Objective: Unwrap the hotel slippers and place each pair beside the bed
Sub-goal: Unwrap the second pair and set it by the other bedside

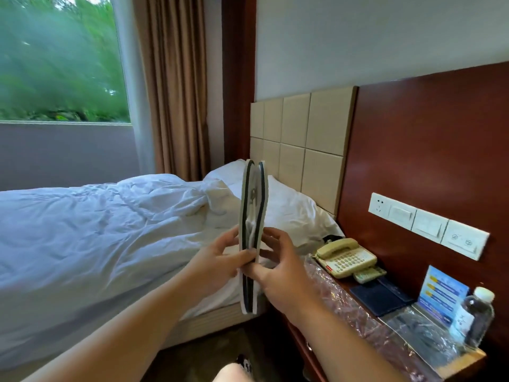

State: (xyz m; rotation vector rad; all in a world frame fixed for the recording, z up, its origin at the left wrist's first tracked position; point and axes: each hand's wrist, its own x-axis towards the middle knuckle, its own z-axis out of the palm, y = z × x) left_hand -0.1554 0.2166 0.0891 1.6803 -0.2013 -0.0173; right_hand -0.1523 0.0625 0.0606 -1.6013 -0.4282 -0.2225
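We judged the task to be about in the middle for this pair. The slippers point(253, 216) showed no wrapping on them, and a crumpled clear plastic wrap point(344, 304) lay on the table point(468, 359) near the telephone point(344, 257), so the unwrapping seemed done. What was left, in our view, was to separate the two slippers and to put them on the floor point(220, 346) beside the bed point(82, 230). Whether a second pair waited somewhere, we could not tell.

We held the pair upright in the air, in front of the bed's edge and just beside the table. Our left hand point(217, 260) and right hand point(281, 274) were close together, both pinching the lower part of the pair from opposite sides.

The slippers looked thin and flat, pressed one against the other, with pale soles turned outward and a dark line along each edge. Some white fabric showed in the narrow gap between them.
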